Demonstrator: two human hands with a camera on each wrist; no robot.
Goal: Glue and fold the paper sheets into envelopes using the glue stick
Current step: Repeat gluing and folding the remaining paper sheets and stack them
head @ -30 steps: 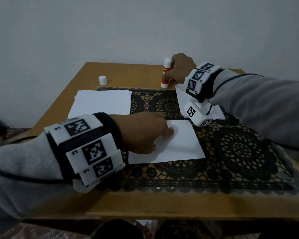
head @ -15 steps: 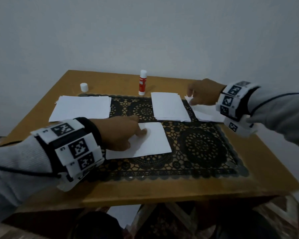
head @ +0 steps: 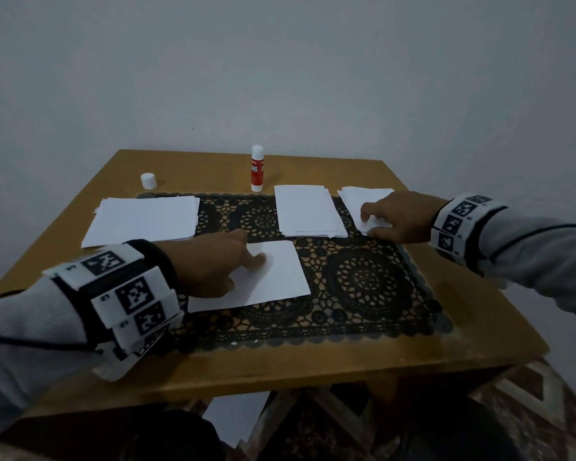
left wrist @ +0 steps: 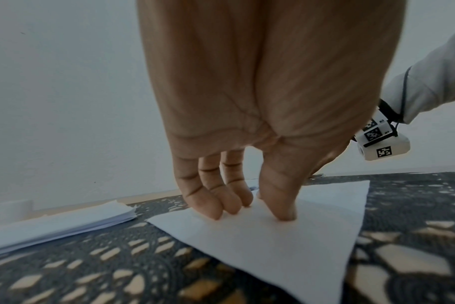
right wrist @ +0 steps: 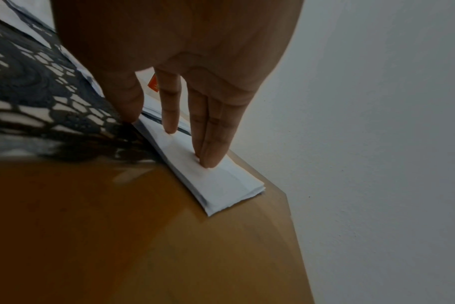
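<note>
From the head view, the left hand [head: 210,264] presses flat on a single paper sheet [head: 273,274] on the lace mat [head: 363,284], probably so it does not slide. The glue stick [head: 257,168] stands uncapped at the far edge, its cap [head: 148,181] apart.

In the left wrist view, the fingertips [left wrist: 216,211] push down, gripping nothing.

In the right wrist view, the right hand [right wrist: 185,67] has straight fingers on a folded stack [right wrist: 221,185], thumb at its edge, perhaps to lift one piece.

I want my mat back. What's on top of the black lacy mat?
On the black lacy mat lies one white sheet with the left hand pressing it. A paper stack sits at its far edge. The mat's pattern under them is hidden.
</note>
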